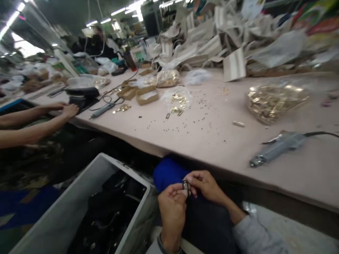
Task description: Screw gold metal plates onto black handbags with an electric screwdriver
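Observation:
My left hand point(173, 206) and my right hand point(208, 185) meet over my lap, just below the table edge. Between their fingertips is a small dark piece with a shiny metal fitting point(185, 187). Fingers of both hands pinch it from either side. Whether it joins onto the dark material beneath cannot be made out. A blue cloth point(169, 173) bulges behind my hands. To their left stands a grey plastic bin point(108, 158) with black items with metal fittings point(106, 211) inside.
On the table point(212, 148) lie an electric screwdriver point(278, 146), a bag of gold metal parts point(275, 100), a smaller gold pile point(178, 102), scattered tiny dark pieces and small cardboard boxes point(147, 95). Pale straps point(196, 42) heap behind. A co-worker's hands point(69, 109) touch a black item at left.

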`<state>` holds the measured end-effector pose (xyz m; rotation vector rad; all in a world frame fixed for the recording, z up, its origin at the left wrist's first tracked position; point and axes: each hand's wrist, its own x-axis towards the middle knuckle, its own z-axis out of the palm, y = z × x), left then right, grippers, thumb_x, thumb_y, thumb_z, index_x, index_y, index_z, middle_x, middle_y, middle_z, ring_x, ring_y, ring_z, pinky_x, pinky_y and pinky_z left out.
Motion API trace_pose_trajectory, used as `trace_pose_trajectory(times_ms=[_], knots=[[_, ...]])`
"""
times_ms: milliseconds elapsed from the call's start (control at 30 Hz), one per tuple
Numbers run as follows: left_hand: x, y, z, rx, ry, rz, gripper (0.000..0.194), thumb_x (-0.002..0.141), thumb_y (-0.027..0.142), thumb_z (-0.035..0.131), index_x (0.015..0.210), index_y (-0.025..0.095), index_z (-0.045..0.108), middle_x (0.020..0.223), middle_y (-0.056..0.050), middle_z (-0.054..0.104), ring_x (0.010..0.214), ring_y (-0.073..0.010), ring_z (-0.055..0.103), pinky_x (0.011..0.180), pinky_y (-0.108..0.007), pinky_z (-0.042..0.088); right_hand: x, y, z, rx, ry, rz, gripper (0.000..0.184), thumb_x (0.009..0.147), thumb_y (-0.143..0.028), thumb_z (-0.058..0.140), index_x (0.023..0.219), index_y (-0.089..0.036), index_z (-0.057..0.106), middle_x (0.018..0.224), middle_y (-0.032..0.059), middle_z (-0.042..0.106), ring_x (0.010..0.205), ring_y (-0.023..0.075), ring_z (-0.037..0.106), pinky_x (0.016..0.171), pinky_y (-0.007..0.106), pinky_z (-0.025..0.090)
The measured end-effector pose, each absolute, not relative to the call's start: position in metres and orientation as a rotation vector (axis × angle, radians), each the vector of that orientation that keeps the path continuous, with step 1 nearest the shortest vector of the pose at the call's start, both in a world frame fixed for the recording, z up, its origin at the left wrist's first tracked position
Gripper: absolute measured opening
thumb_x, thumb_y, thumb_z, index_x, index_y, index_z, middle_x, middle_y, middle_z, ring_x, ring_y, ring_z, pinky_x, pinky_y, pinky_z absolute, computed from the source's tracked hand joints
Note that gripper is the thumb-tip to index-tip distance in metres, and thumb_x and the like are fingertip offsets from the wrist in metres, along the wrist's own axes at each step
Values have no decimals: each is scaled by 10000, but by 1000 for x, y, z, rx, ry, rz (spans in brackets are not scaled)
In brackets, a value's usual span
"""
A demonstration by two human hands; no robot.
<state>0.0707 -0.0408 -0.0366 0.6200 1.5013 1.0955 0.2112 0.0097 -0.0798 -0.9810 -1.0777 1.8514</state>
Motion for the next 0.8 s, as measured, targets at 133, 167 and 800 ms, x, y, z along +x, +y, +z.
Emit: trace_pose_trajectory(times_ms=[133, 167, 800], knots=[[70, -48, -37, 578, 1534, 1113, 325, 706, 288, 800, 925, 74, 692, 663, -67, 700, 447, -75, 506, 427, -180, 335, 218, 5, -68, -955, -1078, 1878, 409, 871, -510, 755, 954, -109, 759, 617, 15, 655, 489, 96, 540, 505, 225, 470], [70, -50, -34, 592, 1520, 1116, 320, 719, 286, 795, 931, 71, 692, 678, -75, 704, 467, -80, 525, 439, -180, 350, 218, 3, -65, -984, -1088, 1859, 403, 857, -503, 770, 946, -110, 762, 631, 19, 662, 492, 96, 541, 501, 227, 471], [60, -57, -40, 612, 1336, 1127, 414, 711, 376, 838, 984, 74, 765, 761, -122, 774, 524, -129, 622, 466, -195, 397, 206, -5, -46, -1121, -1140, 1738, 449, 769, -534, 815, 875, -101, 757, 598, 28, 672, 446, 89, 517, 462, 218, 442]])
